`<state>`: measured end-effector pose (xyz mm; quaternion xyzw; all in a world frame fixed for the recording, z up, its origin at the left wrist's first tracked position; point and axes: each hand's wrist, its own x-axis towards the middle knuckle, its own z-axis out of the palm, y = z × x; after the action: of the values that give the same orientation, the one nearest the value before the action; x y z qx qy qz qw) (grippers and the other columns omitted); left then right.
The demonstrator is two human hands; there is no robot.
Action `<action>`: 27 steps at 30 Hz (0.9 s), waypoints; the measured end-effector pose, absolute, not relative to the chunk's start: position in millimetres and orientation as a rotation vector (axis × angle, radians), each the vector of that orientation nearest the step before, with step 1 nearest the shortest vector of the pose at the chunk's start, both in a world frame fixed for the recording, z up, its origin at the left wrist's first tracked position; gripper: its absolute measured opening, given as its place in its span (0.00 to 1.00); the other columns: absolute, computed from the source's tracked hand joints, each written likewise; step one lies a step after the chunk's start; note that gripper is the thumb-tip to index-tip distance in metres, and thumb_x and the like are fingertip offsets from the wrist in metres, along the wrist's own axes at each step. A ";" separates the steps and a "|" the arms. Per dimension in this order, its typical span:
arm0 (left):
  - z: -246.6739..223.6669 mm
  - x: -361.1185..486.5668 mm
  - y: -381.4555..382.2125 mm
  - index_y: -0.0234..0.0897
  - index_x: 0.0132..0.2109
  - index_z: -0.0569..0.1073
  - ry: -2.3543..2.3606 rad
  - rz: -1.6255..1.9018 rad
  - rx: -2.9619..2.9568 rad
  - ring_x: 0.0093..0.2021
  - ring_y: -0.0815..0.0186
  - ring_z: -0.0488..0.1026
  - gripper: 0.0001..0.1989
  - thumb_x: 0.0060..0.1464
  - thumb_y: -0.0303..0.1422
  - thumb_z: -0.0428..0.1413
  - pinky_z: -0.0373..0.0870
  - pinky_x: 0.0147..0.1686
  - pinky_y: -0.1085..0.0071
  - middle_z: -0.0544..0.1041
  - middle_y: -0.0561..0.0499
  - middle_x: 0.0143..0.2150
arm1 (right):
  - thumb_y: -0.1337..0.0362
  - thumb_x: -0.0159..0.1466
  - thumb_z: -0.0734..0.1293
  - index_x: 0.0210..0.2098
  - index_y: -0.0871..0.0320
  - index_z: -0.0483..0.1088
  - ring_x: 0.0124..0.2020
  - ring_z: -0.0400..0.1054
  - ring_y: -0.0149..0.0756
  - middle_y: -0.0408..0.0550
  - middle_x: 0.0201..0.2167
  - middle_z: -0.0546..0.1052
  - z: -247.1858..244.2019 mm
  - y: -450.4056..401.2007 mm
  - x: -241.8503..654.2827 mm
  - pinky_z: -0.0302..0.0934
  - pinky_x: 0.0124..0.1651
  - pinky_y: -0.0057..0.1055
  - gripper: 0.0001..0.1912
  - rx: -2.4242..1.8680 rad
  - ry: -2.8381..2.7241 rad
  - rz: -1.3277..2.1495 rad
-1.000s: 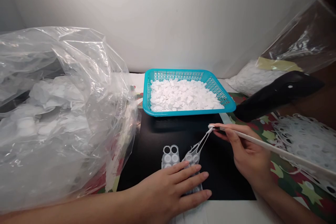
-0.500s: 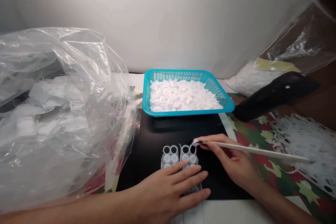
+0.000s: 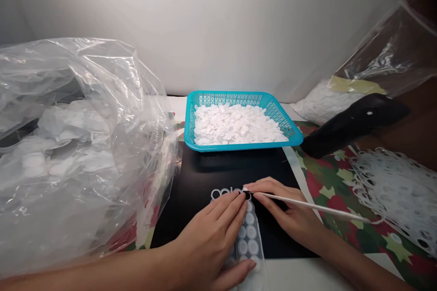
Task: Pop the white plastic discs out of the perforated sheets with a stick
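Observation:
Two translucent plastic strips with rows of round cells (image 3: 252, 232) lie side by side on a black mat, rings showing at their far ends. My left hand (image 3: 218, 232) rests across them, fingers stretched out and close together, thumb apart. Its fingertips meet the far end of the right strip. In my right hand (image 3: 287, 209), closed just right of that end, is a slim white stick-like tool (image 3: 317, 205), slanting back to the right. Its tip is at the rings, where a small white piece shows; whether the fingers or the tool hold that piece, I cannot tell.
Behind the mat (image 3: 221, 168) stands a turquoise basket (image 3: 218, 147) of small white discs. A large clear bag (image 3: 136, 168) fills the left. To the right are a black curved object (image 3: 351, 120), a heap of translucent rings (image 3: 392, 191) and another bag (image 3: 317, 102).
My left hand has slid forward and its fingers have drawn together over the strips' far ends, baring cells nearer me. My right hand and the tool have shifted slightly left.

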<state>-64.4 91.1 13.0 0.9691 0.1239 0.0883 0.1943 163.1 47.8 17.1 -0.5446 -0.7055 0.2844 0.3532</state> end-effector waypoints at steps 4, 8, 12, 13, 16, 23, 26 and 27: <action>11.7 -64.6 90.9 0.20 0.67 0.54 0.373 0.224 2.708 0.70 0.50 0.44 0.37 0.63 0.47 0.44 0.48 0.67 0.57 0.50 0.32 0.69 | 0.64 0.69 0.61 0.45 0.50 0.74 0.44 0.75 0.34 0.43 0.41 0.79 16.6 47.3 161.2 0.69 0.47 0.27 0.10 -1.452 -1.742 0.709; 11.7 -63.9 92.6 0.23 0.67 0.53 0.377 0.180 2.725 0.70 0.50 0.46 0.38 0.63 0.50 0.43 0.48 0.67 0.57 0.49 0.34 0.70 | 0.60 0.69 0.62 0.43 0.50 0.75 0.42 0.75 0.35 0.42 0.40 0.80 13.9 47.5 161.8 0.71 0.45 0.26 0.10 -1.519 -1.573 0.742; 13.3 -63.6 94.2 0.24 0.67 0.54 0.375 0.169 2.762 0.69 0.51 0.48 0.38 0.63 0.52 0.41 0.47 0.67 0.57 0.49 0.35 0.70 | 0.57 0.68 0.63 0.41 0.51 0.76 0.40 0.75 0.34 0.44 0.38 0.79 12.5 48.7 163.2 0.71 0.44 0.26 0.10 -1.539 -1.428 0.714; 13.7 -63.7 94.2 0.24 0.67 0.54 0.373 0.170 2.774 0.69 0.51 0.49 0.38 0.63 0.52 0.40 0.47 0.67 0.58 0.50 0.35 0.70 | 0.57 0.68 0.64 0.40 0.52 0.76 0.40 0.75 0.35 0.45 0.38 0.79 12.4 49.1 163.5 0.72 0.44 0.26 0.10 -1.538 -1.392 0.707; 14.5 -64.3 93.6 0.23 0.67 0.55 0.371 0.176 2.805 0.69 0.52 0.49 0.38 0.64 0.53 0.39 0.45 0.67 0.59 0.52 0.35 0.69 | 0.57 0.68 0.64 0.40 0.53 0.76 0.40 0.75 0.35 0.46 0.39 0.79 11.6 50.4 164.2 0.73 0.45 0.27 0.10 -1.513 -1.294 0.736; 14.1 -65.2 92.6 0.23 0.67 0.54 0.365 0.190 2.841 0.69 0.52 0.49 0.38 0.64 0.53 0.38 0.41 0.67 0.60 0.52 0.35 0.69 | 0.58 0.67 0.65 0.39 0.55 0.76 0.42 0.75 0.36 0.47 0.40 0.77 3.5 52.4 166.9 0.74 0.47 0.30 0.10 -1.370 -1.142 0.797; 14.2 -64.9 92.8 0.24 0.67 0.55 0.364 0.190 2.855 0.69 0.52 0.49 0.38 0.65 0.53 0.37 0.41 0.67 0.60 0.52 0.35 0.69 | 0.59 0.68 0.64 0.39 0.55 0.75 0.44 0.74 0.36 0.47 0.41 0.76 1.7 52.7 167.7 0.74 0.48 0.30 0.09 -1.340 -1.102 0.810; 14.3 -64.8 92.9 0.23 0.66 0.55 0.363 0.193 2.858 0.69 0.52 0.50 0.38 0.65 0.53 0.37 0.42 0.67 0.60 0.52 0.35 0.69 | 0.59 0.68 0.64 0.39 0.55 0.75 0.45 0.74 0.36 0.47 0.41 0.76 2.1 52.9 167.6 0.74 0.48 0.30 0.09 -1.332 -1.086 0.817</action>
<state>-64.8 92.9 14.3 0.9818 0.1246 0.0662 0.1269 167.6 52.9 2.1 -0.5700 -0.4645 0.3498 0.5805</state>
